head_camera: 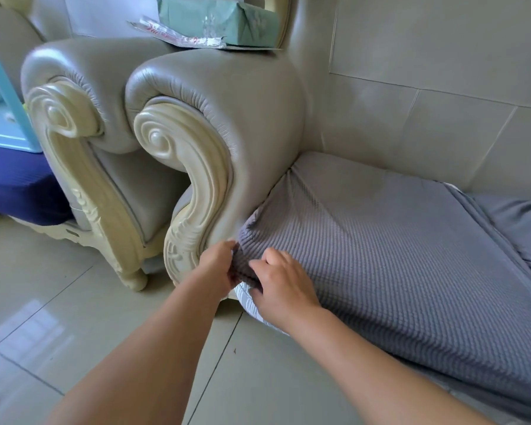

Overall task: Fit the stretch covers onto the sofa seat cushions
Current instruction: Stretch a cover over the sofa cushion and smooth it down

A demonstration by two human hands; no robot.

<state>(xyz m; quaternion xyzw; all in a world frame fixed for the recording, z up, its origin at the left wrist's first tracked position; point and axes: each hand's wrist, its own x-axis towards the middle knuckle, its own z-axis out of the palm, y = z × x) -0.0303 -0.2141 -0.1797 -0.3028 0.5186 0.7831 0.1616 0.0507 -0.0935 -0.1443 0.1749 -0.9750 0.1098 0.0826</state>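
Item: grey ribbed stretch cover (396, 256), drawn over the seat cushion (252, 302) of a pale leather sofa (411, 102); the cushion lies on the sofa seat, its near-left corner just beside the carved scroll armrest (203, 167), its far edge against the backrest. Left hand (216, 266): fingers curled, pinching a bunched fold of the cover at that near-left corner, next to the armrest. Right hand (281, 286): laid on the cover just inside the same corner, fingers bent and gripping the fabric at the front edge; a strip of paler striped cushion shows below the hem there, uncovered. Step in hand, as judged: seating the cover's corner over the cushion's front-left corner. Next move, as judged: calls for pulling the hem down and under the corner, then tucking it between cushion and armrest, then smoothing the ribs toward the right. Orientation: the cushion's long axis appears to run from the near edge back to the backrest, though the wide lens makes this uncertain; the ribs cross it, slanting from left to right; the right side of the cover trails loose in folds onto the next seat. Also present: a second sofa (83, 124) to the left; a green packet (218, 19) on the armrest top; tiled floor (59, 302).
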